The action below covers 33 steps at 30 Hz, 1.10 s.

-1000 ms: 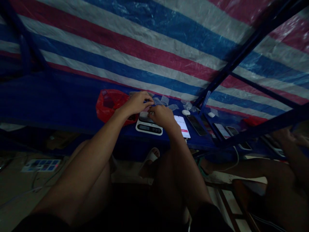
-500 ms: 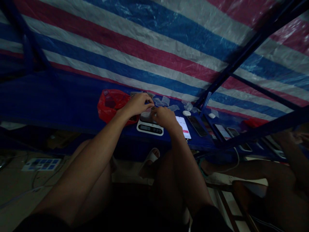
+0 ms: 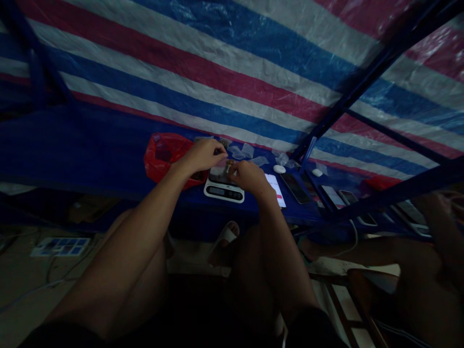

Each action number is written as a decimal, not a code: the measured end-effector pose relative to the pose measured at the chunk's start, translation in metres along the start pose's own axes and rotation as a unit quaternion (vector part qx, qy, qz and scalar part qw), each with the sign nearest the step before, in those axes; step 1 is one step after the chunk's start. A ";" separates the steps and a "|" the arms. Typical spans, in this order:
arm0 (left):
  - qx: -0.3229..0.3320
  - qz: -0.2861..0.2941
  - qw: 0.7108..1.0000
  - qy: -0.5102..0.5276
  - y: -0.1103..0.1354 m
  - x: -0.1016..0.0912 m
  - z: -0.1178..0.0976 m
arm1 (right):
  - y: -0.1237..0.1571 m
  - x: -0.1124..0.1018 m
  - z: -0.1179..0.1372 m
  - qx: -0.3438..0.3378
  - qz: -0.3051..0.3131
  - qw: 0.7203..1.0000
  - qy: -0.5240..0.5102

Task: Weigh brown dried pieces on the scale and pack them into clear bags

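Note:
A small white digital scale [image 3: 224, 191] sits on the blue table. Both my hands hover just above its platform. My left hand [image 3: 203, 154] is curled, its fingertips pinched on a small clear plastic bag [image 3: 219, 170] that hangs over the scale. My right hand [image 3: 249, 177] is closed, pinching a tiny dark item at the bag's mouth; I cannot make out what it is. A red plastic bag [image 3: 166, 155] lies just left of my left hand.
Several small clear bags [image 3: 243, 152] lie behind the scale. A lit phone [image 3: 274, 188] and several dark phones [image 3: 294, 187] lie to the right. A blue metal frame [image 3: 348, 99] crosses the right side. Another person's arm [image 3: 440, 227] is at far right. A striped tarp hangs behind.
My hands have drawn slightly closer together over the scale, and the small clear bag now shows between them. The other person's arm at the right has shifted a little.

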<state>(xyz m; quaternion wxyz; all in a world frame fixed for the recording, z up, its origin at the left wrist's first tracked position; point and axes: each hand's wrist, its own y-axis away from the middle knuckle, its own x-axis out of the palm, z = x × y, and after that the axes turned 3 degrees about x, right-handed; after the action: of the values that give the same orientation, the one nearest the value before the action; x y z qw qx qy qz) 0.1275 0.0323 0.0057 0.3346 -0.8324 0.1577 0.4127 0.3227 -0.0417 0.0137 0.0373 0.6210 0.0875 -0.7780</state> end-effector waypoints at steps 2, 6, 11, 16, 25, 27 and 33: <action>-0.016 0.039 0.999 0.000 0.007 -0.009 0.002 | 0.000 -0.001 -0.007 -0.003 -0.004 1.000 -0.020; -0.026 0.155 0.987 0.027 0.023 -0.020 0.000 | -0.001 -0.009 -0.028 0.003 -0.040 0.994 -0.105; -0.017 0.210 0.977 0.028 0.029 -0.013 -0.012 | -0.007 -0.009 -0.035 0.043 -0.112 0.983 -0.136; -0.006 0.198 0.980 0.032 0.026 -0.003 -0.010 | -0.012 0.001 -0.026 0.039 -0.111 0.986 -0.120; 0.033 0.030 0.999 -0.003 0.018 0.000 -0.017 | -0.010 -0.003 -0.028 0.047 -0.121 0.980 -0.149; 0.030 -0.013 0.999 -0.017 0.013 0.007 -0.018 | -0.011 -0.002 -0.028 0.043 -0.117 0.978 -0.164; 0.025 -0.022 0.999 -0.039 0.003 0.026 -0.013 | -0.015 0.004 -0.030 0.025 -0.102 0.974 -0.203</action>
<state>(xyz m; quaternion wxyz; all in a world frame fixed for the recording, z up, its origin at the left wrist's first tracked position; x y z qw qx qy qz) 0.1492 0.0221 -0.0102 0.3700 -0.8104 0.1367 0.4333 0.3486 -0.0213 0.0051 -0.0404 0.4384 0.1215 -0.8896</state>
